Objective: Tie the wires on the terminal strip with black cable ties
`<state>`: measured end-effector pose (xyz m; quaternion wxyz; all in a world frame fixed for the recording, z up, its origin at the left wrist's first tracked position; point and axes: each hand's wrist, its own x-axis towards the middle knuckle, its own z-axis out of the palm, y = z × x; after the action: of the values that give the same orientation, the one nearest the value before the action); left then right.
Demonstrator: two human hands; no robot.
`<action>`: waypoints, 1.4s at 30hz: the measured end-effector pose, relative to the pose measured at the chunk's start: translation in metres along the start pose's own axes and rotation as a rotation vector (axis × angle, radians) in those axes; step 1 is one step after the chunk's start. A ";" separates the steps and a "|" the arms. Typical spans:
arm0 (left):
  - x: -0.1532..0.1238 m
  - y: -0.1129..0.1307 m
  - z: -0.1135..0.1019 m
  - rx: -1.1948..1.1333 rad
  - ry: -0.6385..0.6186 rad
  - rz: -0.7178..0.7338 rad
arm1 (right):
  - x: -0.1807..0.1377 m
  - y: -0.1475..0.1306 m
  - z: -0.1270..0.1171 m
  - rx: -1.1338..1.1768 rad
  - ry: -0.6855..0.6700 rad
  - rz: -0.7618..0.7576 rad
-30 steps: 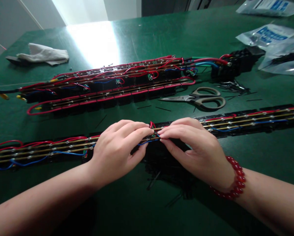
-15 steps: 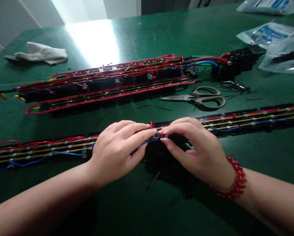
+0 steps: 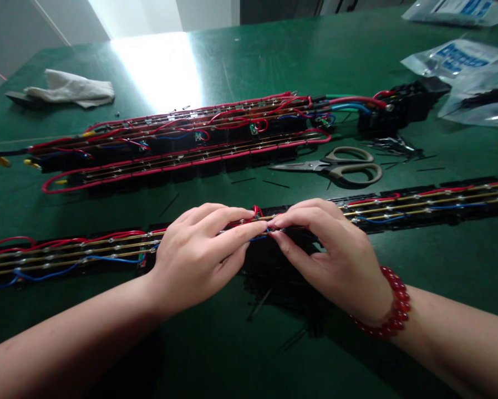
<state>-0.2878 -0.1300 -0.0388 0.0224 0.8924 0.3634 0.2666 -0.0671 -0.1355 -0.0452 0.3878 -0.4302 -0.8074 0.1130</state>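
A long black strip with brass-coloured rods and red and blue wires runs across the green table in front of me. My left hand is closed over its middle part, fingers along the rods and thumb at the near side. Just right of it, my right hand pinches with thumb and forefinger at the strip, fingertips meeting the left forefinger. A bit of blue wire shows by those tips, but what they hold is too small to make out. A loop of red wire stands up beside the left fingertips.
Beyond the strip lies a bundled wired assembly with red cables. Scissors lie near its right end, with thin black pieces scattered around. Plastic bags lie at the far right, a whitish cloth at the far left.
My right hand and wrist have shifted slightly left, its thumb and fingertips closer to the left forefinger. My left hand stays almost where it was.
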 end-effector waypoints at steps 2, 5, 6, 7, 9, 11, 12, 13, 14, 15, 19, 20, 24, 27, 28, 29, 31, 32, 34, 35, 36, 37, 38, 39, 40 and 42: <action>0.000 0.000 0.000 0.002 0.001 -0.003 | 0.000 0.000 0.000 -0.003 0.002 -0.003; 0.000 0.000 0.000 0.003 0.000 -0.004 | -0.001 0.001 0.000 -0.007 0.008 -0.007; 0.000 0.000 0.000 0.001 -0.001 -0.005 | -0.001 0.001 0.000 -0.009 0.006 -0.005; 0.000 0.000 0.000 -0.001 -0.004 -0.005 | -0.001 0.001 0.000 -0.011 0.003 -0.004; 0.000 0.000 0.000 -0.004 -0.005 -0.005 | 0.000 0.000 0.000 -0.015 0.001 0.001; 0.000 0.000 0.000 -0.005 -0.004 -0.004 | 0.000 -0.001 0.000 -0.016 -0.001 0.002; 0.000 0.000 0.000 -0.005 -0.003 -0.002 | 0.001 -0.001 0.000 -0.015 -0.003 0.002; 0.000 0.000 0.000 -0.006 -0.002 0.000 | 0.001 -0.001 -0.001 -0.015 -0.002 0.004; 0.000 0.000 0.000 -0.010 0.000 0.002 | 0.001 -0.002 -0.001 -0.014 -0.003 0.006; 0.000 0.000 0.000 -0.017 0.001 0.003 | 0.001 -0.002 -0.001 -0.014 -0.003 0.009; 0.000 0.000 -0.001 -0.041 0.002 -0.005 | 0.001 -0.002 0.000 -0.016 0.000 0.017; 0.000 0.000 -0.001 -0.041 0.000 -0.008 | 0.001 -0.002 0.000 -0.017 0.000 0.018; 0.000 0.000 -0.001 -0.048 0.004 -0.006 | 0.002 -0.003 0.001 -0.022 0.002 0.019; 0.000 0.000 -0.001 -0.046 0.002 0.001 | 0.002 -0.004 0.001 -0.025 0.006 0.023; 0.000 0.000 -0.001 -0.042 -0.001 0.002 | 0.002 -0.004 0.001 -0.025 0.007 0.026; 0.000 0.000 -0.001 -0.038 -0.003 0.004 | 0.002 -0.004 0.001 -0.024 0.006 0.031; 0.000 0.000 -0.001 -0.032 -0.005 0.005 | 0.002 -0.004 0.001 -0.024 0.002 0.037; 0.000 0.000 -0.001 -0.031 -0.006 0.005 | 0.002 -0.004 0.001 -0.025 0.001 0.037; 0.001 0.001 -0.001 -0.028 -0.007 0.005 | 0.003 -0.004 0.002 -0.033 0.002 0.035; 0.000 0.001 -0.001 -0.027 -0.009 0.005 | 0.003 -0.005 0.002 -0.038 0.001 0.036; 0.000 0.001 -0.001 -0.026 -0.011 0.004 | 0.004 -0.006 0.002 -0.043 0.000 0.038; 0.000 0.001 -0.001 -0.024 -0.013 0.004 | 0.004 -0.007 0.003 -0.049 -0.004 0.044; 0.000 0.001 -0.001 -0.023 -0.016 0.004 | 0.004 -0.007 0.003 -0.054 -0.006 0.052; 0.000 0.001 -0.001 -0.022 -0.019 0.005 | 0.004 -0.008 0.004 -0.059 -0.009 0.061; 0.000 0.001 -0.001 -0.019 -0.023 0.004 | 0.005 -0.009 0.005 -0.063 -0.011 0.068; 0.000 0.001 -0.001 -0.012 -0.032 0.000 | 0.005 -0.009 0.006 -0.069 -0.006 0.066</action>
<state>-0.2879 -0.1312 -0.0374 0.0336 0.8963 0.3614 0.2547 -0.0786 -0.1363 -0.0420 0.3663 -0.4694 -0.7973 0.0992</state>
